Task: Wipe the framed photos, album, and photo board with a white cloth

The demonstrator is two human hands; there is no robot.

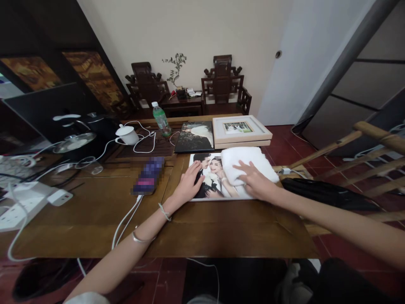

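Note:
A large wedding photo print [212, 185] lies flat on the wooden table [221, 228]. My left hand [189, 181] rests flat on the photo's left edge, fingers stretched out. My right hand [253, 178] presses a folded white cloth [247, 162] onto the photo's right half, fingers spread over the cloth.
Behind the photo lie a dark photo print [194, 137] and two stacked frames [242, 131]. A phone [148, 175] on a white cable, a white lidded cup [126, 135], a green bottle [161, 119], power strips [28, 202] and a kettle sit left. A black item [325, 194] lies right.

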